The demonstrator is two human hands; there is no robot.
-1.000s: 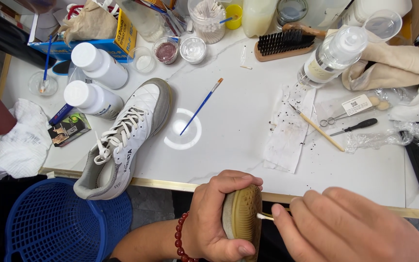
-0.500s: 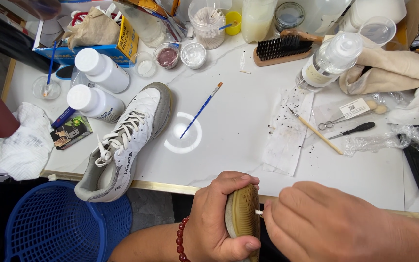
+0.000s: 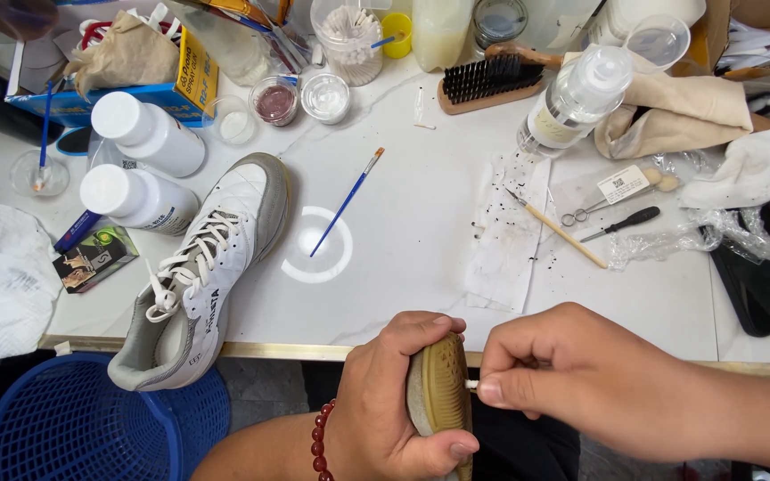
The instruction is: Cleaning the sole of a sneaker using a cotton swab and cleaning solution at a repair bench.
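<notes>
Below the white table (image 3: 421, 223) edge, the left hand (image 3: 394, 401) is clamped around a shoe (image 3: 439, 392) turned sole-up. The right hand (image 3: 572, 374), just beside it, pinches a small white swab (image 3: 471, 384) against the yellowish sole, fingers together.

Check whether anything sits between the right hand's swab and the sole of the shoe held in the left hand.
Nothing visible does. The left hand grips the shoe sole-up below the table edge, and the right hand pinches a small white swab whose tip already meets the yellowish sole's edge.
</notes>
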